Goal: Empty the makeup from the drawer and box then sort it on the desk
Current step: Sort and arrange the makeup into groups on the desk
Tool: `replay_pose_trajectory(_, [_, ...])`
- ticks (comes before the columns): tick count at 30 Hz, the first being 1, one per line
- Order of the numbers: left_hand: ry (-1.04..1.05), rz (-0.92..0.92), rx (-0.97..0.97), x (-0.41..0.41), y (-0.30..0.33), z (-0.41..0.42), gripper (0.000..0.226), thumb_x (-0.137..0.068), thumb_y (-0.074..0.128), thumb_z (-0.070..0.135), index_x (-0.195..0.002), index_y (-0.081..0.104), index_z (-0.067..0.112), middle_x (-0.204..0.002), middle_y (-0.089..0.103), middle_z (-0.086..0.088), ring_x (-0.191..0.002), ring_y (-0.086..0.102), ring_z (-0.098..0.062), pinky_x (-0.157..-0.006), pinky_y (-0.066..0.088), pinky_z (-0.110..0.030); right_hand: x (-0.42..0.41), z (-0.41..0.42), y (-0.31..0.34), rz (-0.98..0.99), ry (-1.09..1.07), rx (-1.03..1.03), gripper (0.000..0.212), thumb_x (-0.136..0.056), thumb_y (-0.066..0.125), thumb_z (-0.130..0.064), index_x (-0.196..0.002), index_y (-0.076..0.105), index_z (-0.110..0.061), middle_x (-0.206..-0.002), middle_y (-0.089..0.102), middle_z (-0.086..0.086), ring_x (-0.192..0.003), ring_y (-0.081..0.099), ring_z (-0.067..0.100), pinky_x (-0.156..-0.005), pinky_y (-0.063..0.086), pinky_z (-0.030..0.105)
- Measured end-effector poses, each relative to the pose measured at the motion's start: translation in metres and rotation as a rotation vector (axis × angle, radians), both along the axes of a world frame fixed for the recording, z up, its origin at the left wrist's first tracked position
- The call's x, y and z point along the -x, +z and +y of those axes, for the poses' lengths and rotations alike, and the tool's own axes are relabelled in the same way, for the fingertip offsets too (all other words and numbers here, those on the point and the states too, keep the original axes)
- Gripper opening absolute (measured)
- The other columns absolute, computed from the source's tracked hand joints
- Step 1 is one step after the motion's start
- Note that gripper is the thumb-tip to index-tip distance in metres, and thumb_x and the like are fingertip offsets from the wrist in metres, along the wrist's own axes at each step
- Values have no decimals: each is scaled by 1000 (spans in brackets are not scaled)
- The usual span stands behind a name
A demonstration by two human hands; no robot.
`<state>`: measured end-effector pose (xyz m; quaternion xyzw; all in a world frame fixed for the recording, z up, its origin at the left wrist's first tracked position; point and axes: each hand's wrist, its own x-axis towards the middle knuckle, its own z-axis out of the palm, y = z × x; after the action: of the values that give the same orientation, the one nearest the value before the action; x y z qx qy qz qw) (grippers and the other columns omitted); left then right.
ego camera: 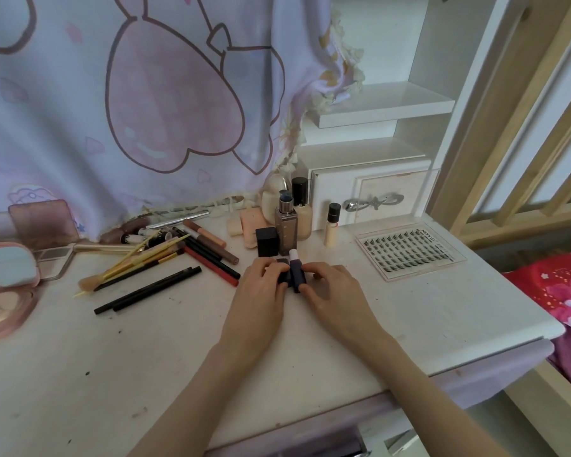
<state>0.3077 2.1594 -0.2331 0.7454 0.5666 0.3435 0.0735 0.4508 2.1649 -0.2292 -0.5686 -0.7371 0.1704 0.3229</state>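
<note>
A dark navy lipstick tube (295, 273) with a pale tip stands on the white desk (178, 341) between my two hands. My left hand (261, 291) curls round a second dark tube (282, 275) just left of it, mostly hidden by my fingers. My right hand (327, 288) touches the navy tube's right side with curled fingers. A black cube-shaped case (267, 240) stands just behind. Foundation bottles (292, 212) and a small concealer (332, 225) stand further back. Pencils and brushes (165, 258) lie in a heap to the left.
A white drawer box (370, 196) with a silver bow handle sits at the back right. A clear lash tray (409, 250) lies to the right. Pink compacts (7, 275) and a palette (42, 222) are at far left. A printed cloth hangs behind. The desk edge drops off at right.
</note>
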Motion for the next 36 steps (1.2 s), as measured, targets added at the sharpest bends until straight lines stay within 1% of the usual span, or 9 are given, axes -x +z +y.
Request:
replay_pose_trajectory(4, [33,51,-28,12,1,-5,25,-88,55,3,-112,60,4,-116,54,-11,-104,53,-24,-86,36,-22,5,0,-1,-22,58,-6,30,-91,55,-18,-121,57,-19,-117,62,-2,-112,46,15,-83,29,16])
replay_pose_trajectory(12, [43,186,-135,28,-1,1,29,-70,73,-3,-97,66,5,-95,66,-12,-83,61,-31,-70,49,-37,18,3,1,-66,45,-20,31,-92,53,-19,-123,55,-20,-121,61,-3,-118,44,17,-96,32,29])
replay_pose_trajectory(20, [58,243,-147,29,-7,1,37,-77,69,3,-113,63,6,-107,65,-10,-93,59,-31,-77,48,-37,18,2,1,-139,0,-18,33,-94,50,-24,-126,50,-21,-126,57,-5,-120,43,16,-94,26,28])
replay_pose_trajectory(23, [88,216,-102,31,-5,-7,38,-86,60,13,-124,56,10,-120,59,-8,-108,52,-28,-88,42,-35,16,-5,0,-81,-32,-55,36,-93,53,-23,-128,50,-16,-127,56,0,-120,45,18,-97,29,27])
replay_pose_trajectory(26, [90,246,-85,42,-2,-14,39,-91,52,21,-129,50,14,-130,52,-6,-120,43,-24,-100,35,-34,20,-13,-1,-99,-52,-198,30,-90,54,-23,-119,58,-14,-117,62,2,-110,53,24,-90,34,28])
replay_pose_trajectory(29, [109,257,-101,68,2,-22,39,-90,55,19,-128,52,14,-128,53,-5,-120,46,-23,-101,35,-35,36,-16,4,-117,10,-330,30,-82,53,-23,-107,63,-11,-101,66,4,-93,60,24,-81,40,27])
replay_pose_trajectory(31, [150,265,-116,93,3,-26,36,-87,59,14,-123,56,13,-123,57,-5,-116,50,-25,-97,38,-39,52,-15,11,-100,63,-361,29,-82,53,-22,-105,64,-9,-98,66,6,-93,59,21,-81,42,25])
replay_pose_trajectory(34, [265,253,-156,138,-2,-25,28,-88,52,14,-114,61,11,-115,60,-6,-110,53,-25,-93,39,-38,84,-8,25,-143,169,-333,28,-88,50,-20,-110,63,-9,-105,65,7,-98,59,25,-86,47,35])
replay_pose_trajectory(36, [344,216,-168,164,-3,-21,29,-87,48,13,-112,62,10,-112,61,-8,-107,51,-24,-92,37,-37,106,3,34,-222,259,-282,29,-96,44,-21,-120,58,-12,-118,60,6,-107,53,23,-92,42,34])
